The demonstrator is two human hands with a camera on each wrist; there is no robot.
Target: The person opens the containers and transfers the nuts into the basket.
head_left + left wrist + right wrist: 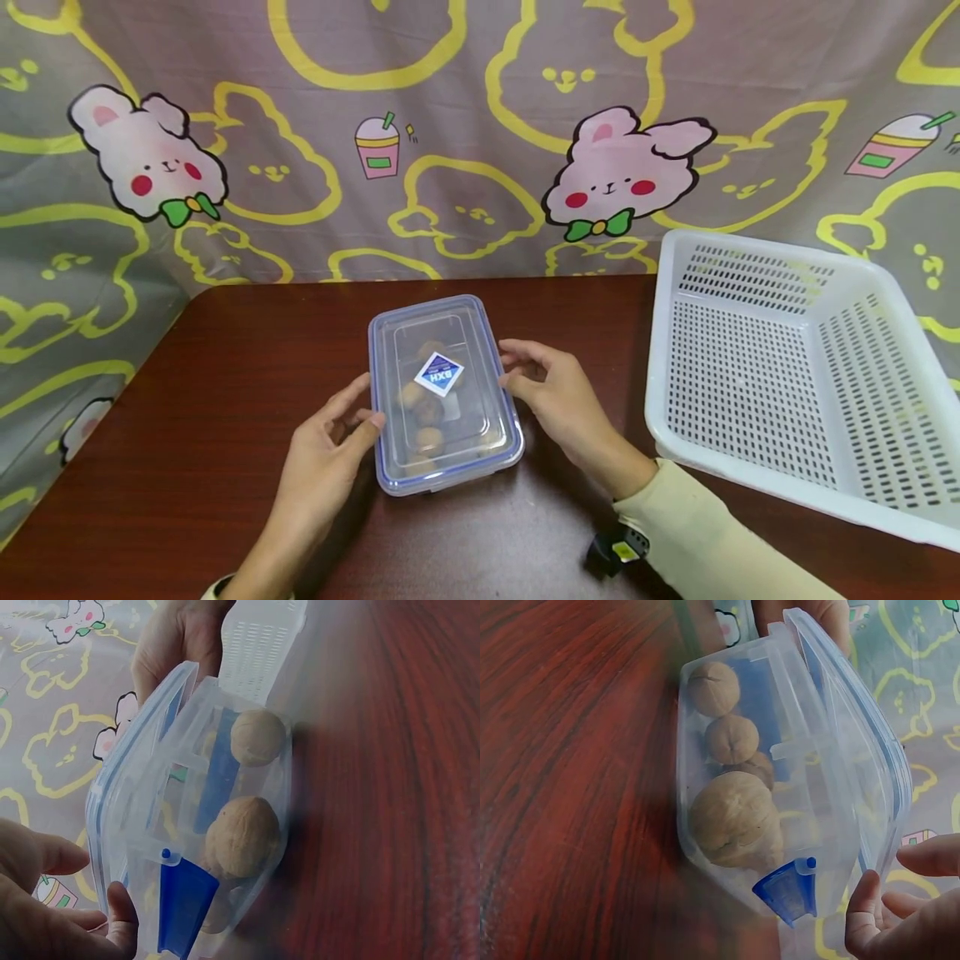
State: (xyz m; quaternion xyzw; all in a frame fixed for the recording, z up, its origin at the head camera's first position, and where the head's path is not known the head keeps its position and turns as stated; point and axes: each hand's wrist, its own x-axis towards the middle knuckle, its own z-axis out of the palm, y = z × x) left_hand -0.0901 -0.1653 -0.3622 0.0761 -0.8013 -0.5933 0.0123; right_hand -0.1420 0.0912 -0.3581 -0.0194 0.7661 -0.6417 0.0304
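On the dark red-brown wooden table [225, 400], we have the clear, rectangular, blue-rimmed plastic box [468, 421] between our left hand [324, 450] and right hand [561, 398], its long axis running near to far, far end leaning slightly left. Both hands are equally close, at its long edges, the left one slightly nearer us; thumbs and fingers stand parted, loosely bent.

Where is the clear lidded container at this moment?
In the head view, the container is near centre, between the left hand and the right hand, left of the white basket.
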